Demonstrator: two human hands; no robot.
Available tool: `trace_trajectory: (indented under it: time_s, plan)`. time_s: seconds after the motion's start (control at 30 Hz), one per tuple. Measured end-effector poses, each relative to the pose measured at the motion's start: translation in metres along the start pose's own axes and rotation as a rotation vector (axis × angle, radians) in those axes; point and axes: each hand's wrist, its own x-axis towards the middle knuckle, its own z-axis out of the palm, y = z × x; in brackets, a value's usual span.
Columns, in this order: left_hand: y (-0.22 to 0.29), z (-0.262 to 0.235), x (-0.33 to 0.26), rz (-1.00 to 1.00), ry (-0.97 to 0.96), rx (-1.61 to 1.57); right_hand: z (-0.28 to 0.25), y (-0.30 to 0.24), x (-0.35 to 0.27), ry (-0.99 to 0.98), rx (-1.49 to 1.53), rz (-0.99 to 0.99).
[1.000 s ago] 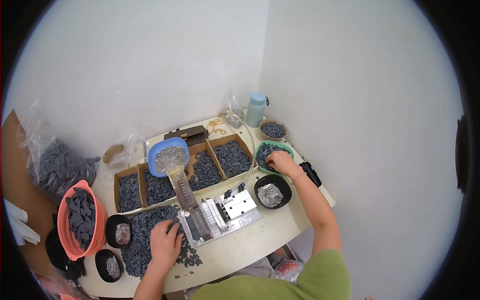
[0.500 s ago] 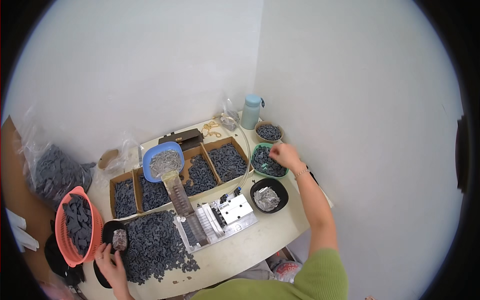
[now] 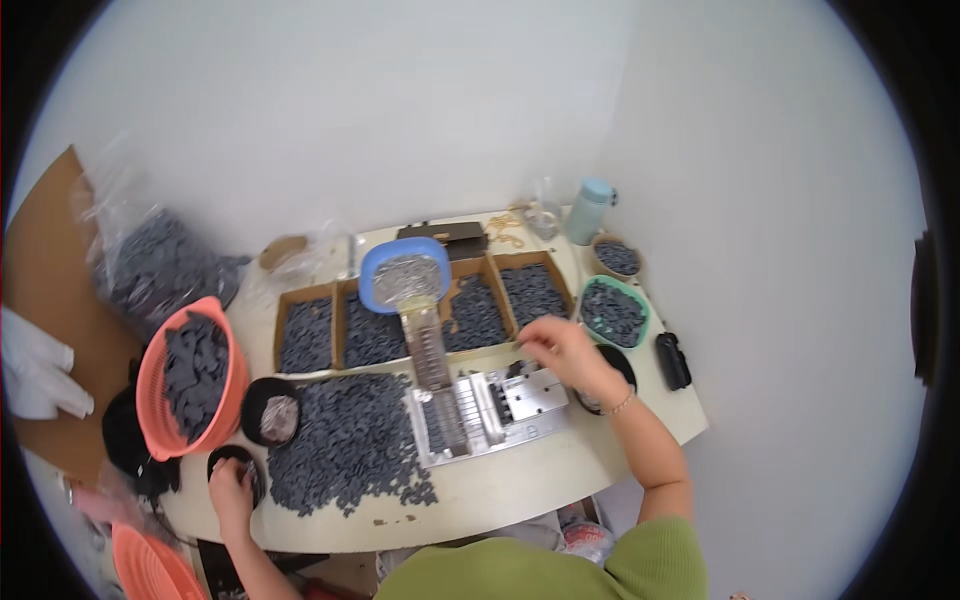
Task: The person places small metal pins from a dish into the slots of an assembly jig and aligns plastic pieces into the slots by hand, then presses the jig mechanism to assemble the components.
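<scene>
My left hand point(image 3: 231, 492) reaches down into a small black bowl point(image 3: 258, 478) at the front left, its fingers bunched; what they hold is hidden. My right hand point(image 3: 572, 352) hovers over the right end of a metal fixture point(image 3: 490, 410), thumb and fingers pinched around something too small to make out. A clear chute point(image 3: 428, 350) slopes down onto the fixture from a blue tray point(image 3: 405, 248) of thin silvery pins. Left of the fixture lies a wide heap of small dark grey pieces point(image 3: 345, 435). Behind my right hand, a black bowl point(image 3: 622, 362) is partly hidden.
Divided cardboard trays point(image 3: 337, 330) of grey pieces stand behind the fixture. A green bowl point(image 3: 640, 335), a brown bowl and a blue bottle point(image 3: 590, 210) line the right side. A coral basket point(image 3: 235, 385) and another black bowl point(image 3: 250, 410) stand left. A black case point(image 3: 673, 362) lies far right.
My right hand has left the green bowl and come over the fixture. My left hand has moved into the nearer black bowl. The view has shifted, so the table appears further right.
</scene>
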Motion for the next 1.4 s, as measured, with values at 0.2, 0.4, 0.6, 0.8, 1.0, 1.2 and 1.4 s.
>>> trace_trajectory:
  time_s: [0.2, 0.4, 0.6, 0.8, 1.0, 1.2, 1.4]
  plan:
    - [0.002, -0.009, -0.003, -0.053, -0.003, -0.005, 0.105, -0.028, 0.007, -0.103, -0.305, -0.416]
    - [0.000, -0.011, -0.009, -0.034, 0.184, 0.014, 0.131, -0.030, -0.004, -0.091, -0.556, -0.589]
    - [0.087, -0.002, 0.007, 0.105, 0.251, -0.358, 0.112, -0.039, -0.023, -0.084, -0.605, -0.577]
    - [0.187, 0.038, -0.010, 0.633, -0.057, -0.459, 0.031, -0.018, -0.043, 0.140, -0.686, -0.171]
    - [0.238, 0.072, -0.010, 0.938, -0.048, -0.428, -0.026, 0.023, -0.086, -0.022, -0.810, 0.210]
    - [0.238, 0.074, -0.015, 1.031, -0.044, -0.234, -0.029, 0.034, -0.092, 0.099, -0.720, 0.161]
    - [0.234, 0.065, -0.024, 0.993, -0.006, -0.174, -0.031, 0.024, -0.088, 0.172, -0.735, 0.159]
